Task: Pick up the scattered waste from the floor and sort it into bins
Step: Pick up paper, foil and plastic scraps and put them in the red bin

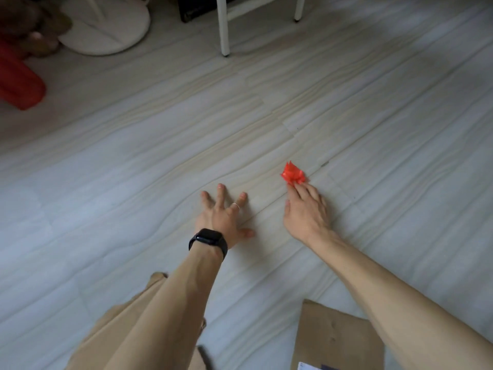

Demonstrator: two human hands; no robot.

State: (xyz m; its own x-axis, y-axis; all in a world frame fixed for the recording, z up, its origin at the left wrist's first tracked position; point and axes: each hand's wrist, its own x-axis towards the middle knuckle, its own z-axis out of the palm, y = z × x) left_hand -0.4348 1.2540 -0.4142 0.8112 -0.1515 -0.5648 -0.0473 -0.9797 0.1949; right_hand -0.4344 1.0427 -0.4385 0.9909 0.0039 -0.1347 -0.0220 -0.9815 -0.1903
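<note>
Touching the red scrap (293,176) with straight fingers, the right hand (306,213) has not yet lifted it; the left hand (222,213) lies spread; sorting remains.

The wrapper (293,176) is orange-red; the floor (133,169) pale grey with wavy wood grain. The smartwatch (209,240) is black; the cardboard (338,337) plain brown.

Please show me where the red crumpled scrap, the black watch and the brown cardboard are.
red crumpled scrap (293,174): head view, the middle of its crumpled body.
black watch (209,238): head view, its dark face on the left wrist.
brown cardboard (336,335): head view, its bare flat surface.
</note>
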